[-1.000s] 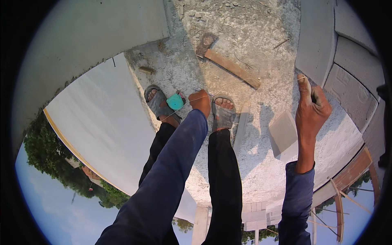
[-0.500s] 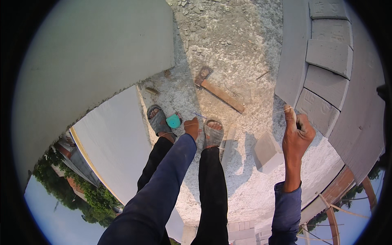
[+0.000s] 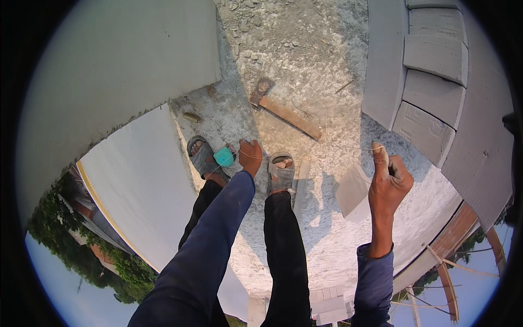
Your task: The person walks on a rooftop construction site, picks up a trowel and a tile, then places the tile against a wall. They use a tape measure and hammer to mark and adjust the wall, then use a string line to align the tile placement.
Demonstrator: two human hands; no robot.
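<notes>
My left hand (image 3: pixel 250 157) is low between my sandalled feet, its fingers curled closed on a thin string. Beside it, next to my left sandal (image 3: pixel 201 156), lies a small teal rounded object (image 3: pixel 224 157) whose kind I cannot make out. Out to the right, my right hand (image 3: pixel 389 177) is raised, thumb up and fingers folded in, with string (image 3: pixel 368 149) caught at the thumb tip. Between the two hands the string is too thin to follow. Ahead of my feet a hammer (image 3: pixel 289 115) with a wooden handle rests on the rough floor.
Grey blocks (image 3: pixel 433 95) line the right side beside a grey slab. One loose grey block (image 3: pixel 351 191) sits left of my right wrist. A large grey panel (image 3: pixel 125 60) fills the upper left, above a white surface (image 3: pixel 136 180). Rubble (image 3: pixel 256 22) covers the far floor.
The view has shifted slightly, so the floor items sit further left and higher. My left hand has lifted a little and turned, showing more of its back. My right hand keeps its raised-thumb hold.
</notes>
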